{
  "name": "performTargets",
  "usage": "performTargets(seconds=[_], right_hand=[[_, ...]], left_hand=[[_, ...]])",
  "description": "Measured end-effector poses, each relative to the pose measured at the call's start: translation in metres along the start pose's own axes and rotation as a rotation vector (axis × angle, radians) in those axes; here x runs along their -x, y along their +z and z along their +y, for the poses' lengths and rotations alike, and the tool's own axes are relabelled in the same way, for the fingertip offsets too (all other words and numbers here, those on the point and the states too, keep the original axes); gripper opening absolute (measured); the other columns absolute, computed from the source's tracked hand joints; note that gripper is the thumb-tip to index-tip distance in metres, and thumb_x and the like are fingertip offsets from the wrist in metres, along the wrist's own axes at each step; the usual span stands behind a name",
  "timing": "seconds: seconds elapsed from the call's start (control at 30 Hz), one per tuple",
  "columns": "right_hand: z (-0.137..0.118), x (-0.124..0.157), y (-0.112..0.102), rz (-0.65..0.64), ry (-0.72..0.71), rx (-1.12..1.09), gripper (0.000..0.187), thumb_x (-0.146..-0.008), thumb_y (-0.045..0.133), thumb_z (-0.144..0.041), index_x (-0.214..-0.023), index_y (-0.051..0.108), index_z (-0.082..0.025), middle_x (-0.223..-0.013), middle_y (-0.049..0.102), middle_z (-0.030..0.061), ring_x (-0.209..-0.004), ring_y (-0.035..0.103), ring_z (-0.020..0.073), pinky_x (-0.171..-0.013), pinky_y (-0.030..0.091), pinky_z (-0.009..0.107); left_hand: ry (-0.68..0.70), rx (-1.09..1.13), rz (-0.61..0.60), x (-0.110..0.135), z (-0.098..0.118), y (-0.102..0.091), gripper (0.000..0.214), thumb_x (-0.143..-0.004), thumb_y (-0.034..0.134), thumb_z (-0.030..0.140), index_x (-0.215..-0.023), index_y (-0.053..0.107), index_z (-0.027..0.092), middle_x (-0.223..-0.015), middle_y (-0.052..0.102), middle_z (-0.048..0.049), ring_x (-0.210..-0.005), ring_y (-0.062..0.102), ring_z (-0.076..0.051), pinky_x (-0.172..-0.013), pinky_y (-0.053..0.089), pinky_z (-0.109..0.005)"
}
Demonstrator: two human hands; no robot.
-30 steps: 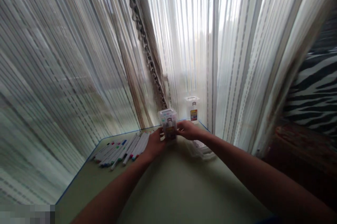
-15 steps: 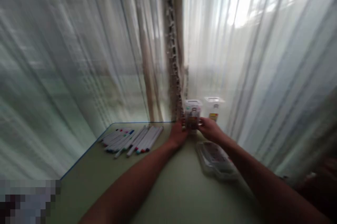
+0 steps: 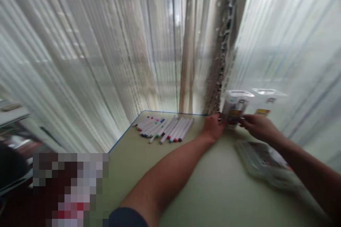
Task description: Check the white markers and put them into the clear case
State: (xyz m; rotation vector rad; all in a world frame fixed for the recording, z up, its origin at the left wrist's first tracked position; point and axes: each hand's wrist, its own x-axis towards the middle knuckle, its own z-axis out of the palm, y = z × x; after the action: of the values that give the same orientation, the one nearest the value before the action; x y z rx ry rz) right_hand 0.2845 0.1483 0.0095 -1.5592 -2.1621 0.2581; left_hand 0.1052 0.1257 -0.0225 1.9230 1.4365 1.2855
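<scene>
Head view, clock centred on the front box [image 3: 236, 108]: clear, upright, near the tabletop's far edge; blur hides its contents and whether its base touches.
Left hand [image 3: 213, 127]: at 8 o'clock, fingers curled against the box's side, their tips hard to make out.
Right hand [image 3: 258, 126]: at 4 o'clock, thumb and fingers partly closed at the lower right edge; the two hands clasp the box between them.
Left forearm: slants up from 7 o'clock, dark sleeve [image 3: 128, 218] cut off below.
Right forearm: comes in from 4 o'clock, cut off at the right, hiding part of the flat case [image 3: 246, 159].
Flat case: clear, at 5 o'clock, contents smeared.
Rear box [image 3: 266, 101]: at 2 o'clock, its lower part behind the right hand.
Markers [image 3: 170, 127]: at 9 o'clock, white, loosely side by side on the tabletop [image 3: 207, 188].
Pixelated patch [image 3: 77, 188]: at 8 o'clock, unreadable.
</scene>
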Motion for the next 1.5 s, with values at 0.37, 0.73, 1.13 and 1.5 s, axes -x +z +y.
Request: performTargets(seconds=[0.37,0.73,1.13,1.5], right_hand=[[-0.013,0.002,0.001,0.080,0.138,0.030,0.031,-0.095,0.051,-0.024,-0.090,0.080,-0.015,-0.080,0.078,0.0121,-0.080,0.074,0.0228,-0.068,0.047,0.026],[-0.017,0.003,0.004,0.149,0.213,-0.057,0.027,-0.093,0.056,-0.025,-0.088,0.080,-0.013,-0.078,0.078,0.0142,-0.075,0.075,0.0217,-0.069,0.051,0.025],[-0.012,0.003,0.014,0.231,0.211,-0.132,0.024,-0.091,0.059,-0.026,-0.093,0.080,-0.014,-0.088,0.079,0.0124,-0.077,0.076,0.0190,-0.072,0.053,0.022],[-0.013,0.004,0.013,0.215,0.255,-0.172,0.031,-0.087,0.060,-0.022,-0.111,0.076,-0.010,-0.083,0.079,0.0118,-0.082,0.077,0.0207,-0.080,0.053,0.024]], left_hand=[[0.007,-0.047,-0.011,-0.008,-0.001,-0.006,0.025,-0.087,0.064,0.019,-0.109,0.074,0.012,-0.102,0.077,-0.0125,-0.092,0.074,-0.023,-0.085,0.055,-0.032],[-0.025,-0.120,0.013,-0.014,0.000,-0.008,0.024,-0.085,0.067,0.022,-0.103,0.076,0.010,-0.097,0.077,-0.0150,-0.089,0.074,-0.025,-0.085,0.055,-0.035],[-0.078,-0.124,0.030,-0.016,-0.003,-0.005,0.025,-0.084,0.067,0.022,-0.105,0.076,0.012,-0.096,0.078,-0.0110,-0.086,0.075,-0.020,-0.083,0.056,-0.028],[-0.069,-0.138,-0.024,-0.017,-0.004,-0.004,0.031,-0.080,0.064,0.011,-0.109,0.075,0.011,-0.101,0.078,-0.0108,-0.091,0.074,-0.019,-0.086,0.055,-0.026]])
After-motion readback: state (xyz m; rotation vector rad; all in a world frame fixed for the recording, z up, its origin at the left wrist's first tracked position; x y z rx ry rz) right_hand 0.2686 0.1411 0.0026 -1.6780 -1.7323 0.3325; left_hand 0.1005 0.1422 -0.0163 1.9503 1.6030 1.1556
